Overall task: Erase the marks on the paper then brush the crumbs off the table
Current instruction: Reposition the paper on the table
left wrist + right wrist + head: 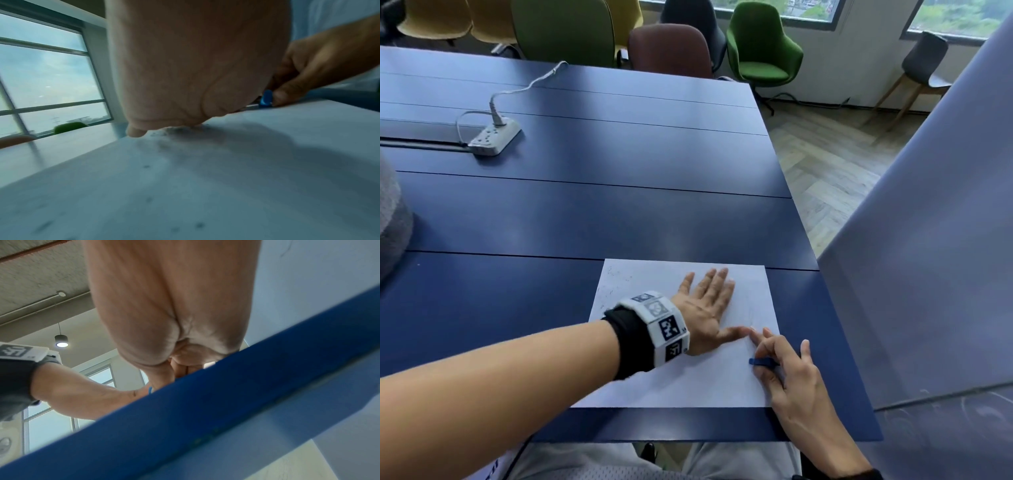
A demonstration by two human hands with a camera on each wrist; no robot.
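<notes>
Pressing the white paper sheet (681, 380) flat, the open left hand (705, 308) steadies it while the right hand (787, 370) pinches a small blue eraser (756, 361); faint marks and crumbs (616, 277) at the sheet's upper left remain, brushing off the dark blue bench (585, 219) undone.

Left hand (705, 308) covers the middle of the paper (681, 377); whatever lies under the palm is hidden. Blue eraser (760, 362) mostly buried in the right hand (791, 377); only one end shows, shape unclear. Crumbs (164, 132) blurred in left wrist view. Right wrist view: table (205, 410) edge blocks the paper and most of the fingers. Left forearm cut off at the head view's edge.
</notes>
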